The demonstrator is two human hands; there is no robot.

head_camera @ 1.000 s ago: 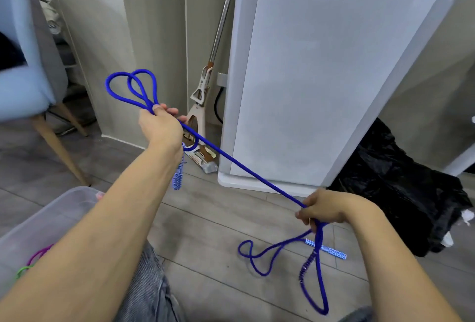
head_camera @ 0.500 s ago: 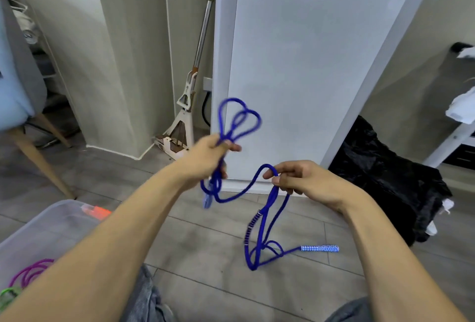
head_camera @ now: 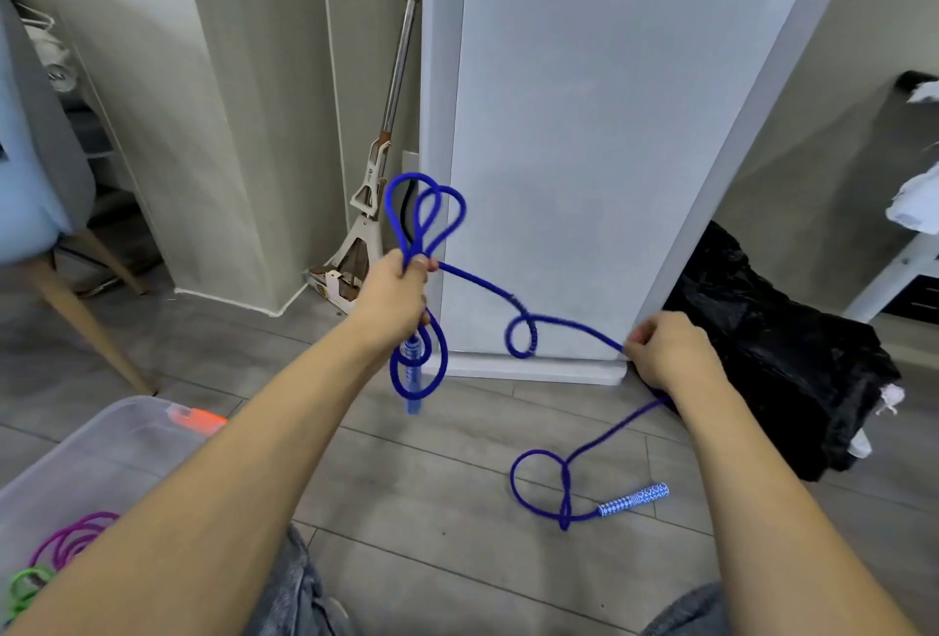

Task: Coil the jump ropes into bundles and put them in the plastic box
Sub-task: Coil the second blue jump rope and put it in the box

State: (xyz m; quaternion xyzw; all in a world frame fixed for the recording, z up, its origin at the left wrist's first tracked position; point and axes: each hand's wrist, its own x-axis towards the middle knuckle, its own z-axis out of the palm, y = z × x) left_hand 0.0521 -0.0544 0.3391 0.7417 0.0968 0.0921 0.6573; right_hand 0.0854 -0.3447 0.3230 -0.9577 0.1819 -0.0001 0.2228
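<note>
Left hand is fisted around the blue jump rope, fingers curled tight. Three loops stick up above the fist, more loops plus one handle hang below it. Right hand pinches the same rope further along, fingers curled over the cord. Between the hands the rope sags with a small twist loop. Past the right hand it drops to the floor, forms another loop and ends in the second handle, lying flat on the tiles. Plastic box sits lower left, just beside the left forearm, with a purple rope and a green rope inside.
</note>
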